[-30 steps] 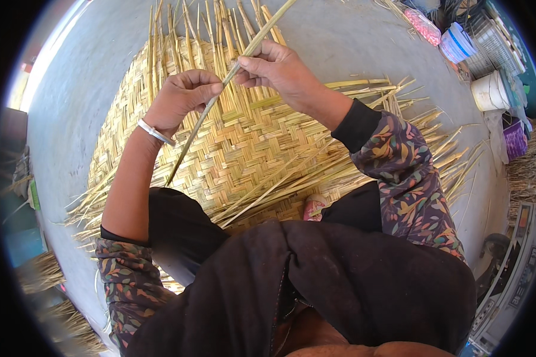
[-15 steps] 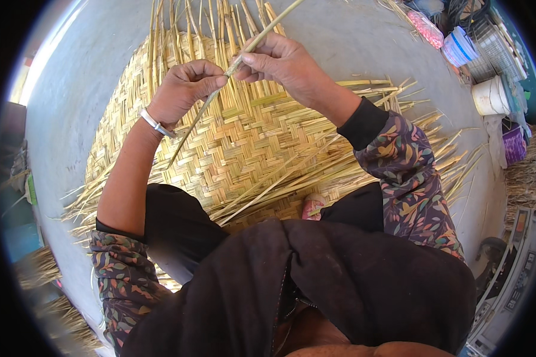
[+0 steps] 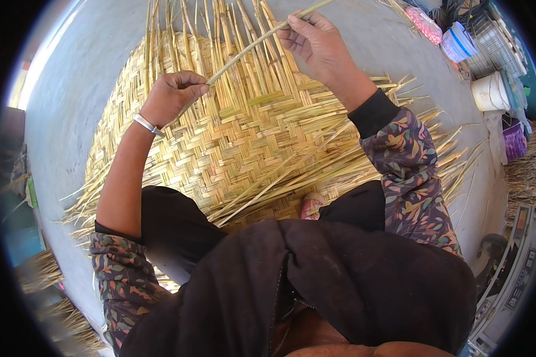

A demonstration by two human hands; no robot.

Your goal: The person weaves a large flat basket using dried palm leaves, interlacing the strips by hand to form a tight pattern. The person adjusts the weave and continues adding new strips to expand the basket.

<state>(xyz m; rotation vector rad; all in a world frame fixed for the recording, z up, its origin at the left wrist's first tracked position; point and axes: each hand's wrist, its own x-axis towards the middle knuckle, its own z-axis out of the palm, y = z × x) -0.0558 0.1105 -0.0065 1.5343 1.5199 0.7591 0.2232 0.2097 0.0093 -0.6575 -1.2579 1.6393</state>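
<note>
Above the upper part of a woven mat (image 3: 232,143), a single pale green-yellow strip (image 3: 253,44) runs slantwise between the person's two hands, its lower end at the left and its upper end passing up toward the top edge of the view. At that lower end the left hand (image 3: 171,96) pinches it, fingers (image 3: 192,90) curled into a loose fist and closed tight on the tip; a silvery bangle (image 3: 146,125) sits on that wrist. Higher up, the right hand (image 3: 317,44) holds the same strip between thumb and fingertips, the other fingers half open and spread. Both hands hang over the mat without touching it. Flat straw-coloured strips plaited in a checker pattern make up the mat, which lies spread on a grey concrete floor (image 3: 89,77), with loose unwoven ends fanning out at the top, to the right and at the lower left. Forearms in patterned sleeves come up from the lower edge, and a dark garment (image 3: 339,285) covers the person's lap. A pink-toned foot (image 3: 311,205) shows at the near edge of the mat. Off to the upper right, well apart, stand a white bucket (image 3: 489,92) and a blue-and-white container (image 3: 458,43).
</note>
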